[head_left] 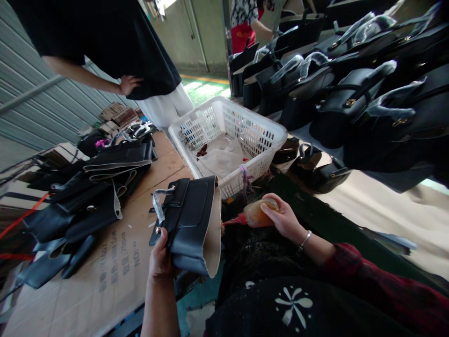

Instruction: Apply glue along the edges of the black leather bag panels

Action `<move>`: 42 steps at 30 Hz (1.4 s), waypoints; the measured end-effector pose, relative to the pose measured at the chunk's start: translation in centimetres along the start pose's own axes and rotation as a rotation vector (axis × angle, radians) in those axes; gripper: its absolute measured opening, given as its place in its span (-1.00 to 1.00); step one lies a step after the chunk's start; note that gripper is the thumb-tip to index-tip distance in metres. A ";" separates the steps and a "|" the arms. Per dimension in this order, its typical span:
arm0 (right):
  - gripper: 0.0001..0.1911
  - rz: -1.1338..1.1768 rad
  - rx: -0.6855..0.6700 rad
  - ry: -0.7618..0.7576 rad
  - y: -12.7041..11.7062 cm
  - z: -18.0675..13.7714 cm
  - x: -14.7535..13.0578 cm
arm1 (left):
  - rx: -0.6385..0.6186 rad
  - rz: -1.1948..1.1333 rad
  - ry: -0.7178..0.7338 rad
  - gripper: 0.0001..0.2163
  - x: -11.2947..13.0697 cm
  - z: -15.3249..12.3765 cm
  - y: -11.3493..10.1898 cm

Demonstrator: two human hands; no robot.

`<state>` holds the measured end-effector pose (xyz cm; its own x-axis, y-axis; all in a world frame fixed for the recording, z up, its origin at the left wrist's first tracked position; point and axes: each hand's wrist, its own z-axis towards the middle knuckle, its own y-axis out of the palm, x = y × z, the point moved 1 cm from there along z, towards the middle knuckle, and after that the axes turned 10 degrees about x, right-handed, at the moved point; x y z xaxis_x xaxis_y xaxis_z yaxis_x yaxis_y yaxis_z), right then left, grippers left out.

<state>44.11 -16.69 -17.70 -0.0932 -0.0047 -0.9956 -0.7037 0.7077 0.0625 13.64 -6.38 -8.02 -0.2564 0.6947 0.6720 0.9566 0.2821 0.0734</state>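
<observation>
A black handbag body (191, 220) with a plastic-wrapped handle and a pale raw inner edge is tilted on its side, in the grip of my left hand (162, 255). The thumb lies over the bag near a gold-coloured fitting, and the other fingers are hidden beneath. My right hand (280, 215) is wrapped round a squeeze bottle (258, 214) of amber liquid with a red nozzle. That nozzle points left, and its tip is at the bag's raw edge; whether it touches I cannot tell.
Ahead stands a white plastic basket (261, 124) with pale material inside. Black bag pieces (105, 187) are piled on the cardboard-covered table (115, 276) at left. Several finished-looking black handbags (351, 98) fill the right. One person (115, 51) stands close ahead, another (243, 28) farther back.
</observation>
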 end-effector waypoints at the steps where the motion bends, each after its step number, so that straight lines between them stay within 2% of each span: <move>1: -0.52 0.003 0.018 -0.005 0.1 0.2 0.0 | 0.001 0.005 0.000 -0.45 0.0 0.0 0.0; 4: -0.50 0.008 0.029 -0.024 0.7 0.9 0.1 | 0.016 0.002 0.041 -0.45 0.0 0.0 0.2; 8: -0.53 0.018 -0.037 -0.005 0.9 0.8 0.4 | 0.022 0.002 0.052 -0.46 0.0 -0.1 0.2; 13: -0.57 0.018 -0.104 0.067 0.2 -1.0 0.1 | 0.017 -0.031 0.049 -0.48 -0.1 0.0 0.0; 20: -0.68 0.019 -0.254 0.060 0.0 -3.5 -1.3 | 0.003 -0.048 0.069 -0.54 -0.4 0.8 -0.4; 24: -0.77 -0.043 -0.263 -0.092 -0.2 -3.2 -2.0 | 0.003 -0.032 0.066 -0.61 -0.5 1.0 -0.7; 28: -0.82 -0.139 -0.162 -0.319 -0.6 -1.5 -2.5 | -0.005 0.018 0.030 -0.61 -0.5 1.0 -1.0; 31: -0.84 -0.134 -0.090 -0.369 -0.5 -0.4 -2.5 | -0.026 -0.004 0.021 -0.64 -0.5 1.2 -1.1; 36: -0.81 -0.096 -0.078 -0.279 -0.3 -0.6 -1.8 | -0.024 0.013 0.014 -0.61 -0.6 1.2 -0.8; 42: -0.70 0.003 -0.201 0.025 -0.6 -3.4 -1.3 | 0.016 -0.021 0.017 -0.66 -0.4 0.7 -0.4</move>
<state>42.21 -19.51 -16.21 -0.1107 -0.0219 -0.9936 -0.8295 0.5526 0.0802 13.28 -6.36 -8.85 -0.2739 0.6772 0.6829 0.9485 0.3075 0.0756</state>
